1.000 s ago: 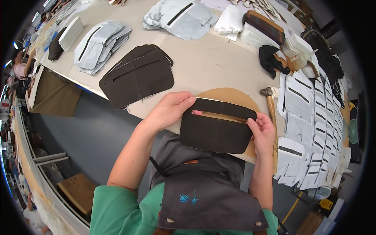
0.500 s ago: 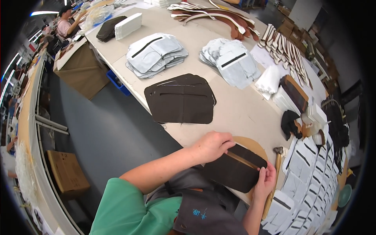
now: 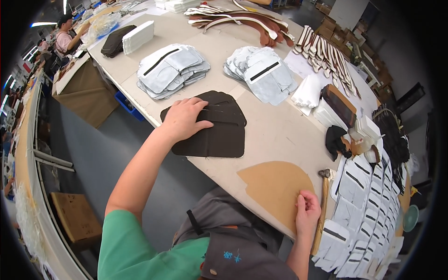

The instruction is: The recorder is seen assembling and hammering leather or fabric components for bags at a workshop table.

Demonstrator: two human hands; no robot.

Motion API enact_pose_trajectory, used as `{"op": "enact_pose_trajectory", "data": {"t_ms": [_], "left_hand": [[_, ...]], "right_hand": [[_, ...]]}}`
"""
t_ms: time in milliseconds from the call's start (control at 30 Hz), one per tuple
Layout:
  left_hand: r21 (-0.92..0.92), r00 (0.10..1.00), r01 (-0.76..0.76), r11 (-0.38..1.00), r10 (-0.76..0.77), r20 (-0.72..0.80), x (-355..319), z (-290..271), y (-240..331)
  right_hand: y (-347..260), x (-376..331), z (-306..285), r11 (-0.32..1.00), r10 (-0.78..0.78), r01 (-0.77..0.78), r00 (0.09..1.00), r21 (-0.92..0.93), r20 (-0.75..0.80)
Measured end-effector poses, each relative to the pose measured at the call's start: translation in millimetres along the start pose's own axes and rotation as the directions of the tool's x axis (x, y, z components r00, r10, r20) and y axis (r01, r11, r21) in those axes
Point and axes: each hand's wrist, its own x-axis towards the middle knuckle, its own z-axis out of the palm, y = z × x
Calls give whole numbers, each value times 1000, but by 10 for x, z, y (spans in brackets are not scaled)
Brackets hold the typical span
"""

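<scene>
My left hand point(image 3: 183, 119) lies with fingers spread on a small stack of dark brown slit panels point(image 3: 210, 142) at the table's edge. It hides part of the top panel; a long slit and loose pale threads show beside the fingers. Nearer to me is a tan rounded sheet point(image 3: 275, 186), flat on the table with no panel over it. My right hand point(image 3: 308, 210) rests at that sheet's right edge, fingers loosely curled and thumb near the index finger, with nothing visible in them. A wooden-handled hammer point(image 3: 322, 210) lies just right of it.
Two piles of grey-white slit pieces, a left pile point(image 3: 172, 72) and a right pile point(image 3: 266, 77), stand farther back. Overlapping rows of similar pieces point(image 3: 357, 210) cover the right side. Brown and white strips point(image 3: 242, 21) lie at the back. A person point(image 3: 65, 37) sits far left.
Both hands held a dark slit panel over the tan sheet earlier. That panel is gone from there; my left hand has moved forward and left onto the dark stack. The view has shifted slightly.
</scene>
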Motion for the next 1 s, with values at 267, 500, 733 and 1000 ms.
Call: {"op": "enact_pose_trajectory", "data": {"t_ms": [267,500,733,1000], "left_hand": [[41,951,105,994,-112,286,496,11,15],[-130,929,342,931,-313,200,501,-130,-318],[198,978,23,980,19,-207,367,283,238],[-692,797,-344,634,587,142,-498,591,2013]], "right_hand": [[75,27,25,999,-43,43,999,-2,-8],[89,49,13,996,-73,75,997,-39,37],[9,-71,-48,985,-161,154,981,-73,-106],[-105,73,-940,863,-284,145,931,-483,-229]]}}
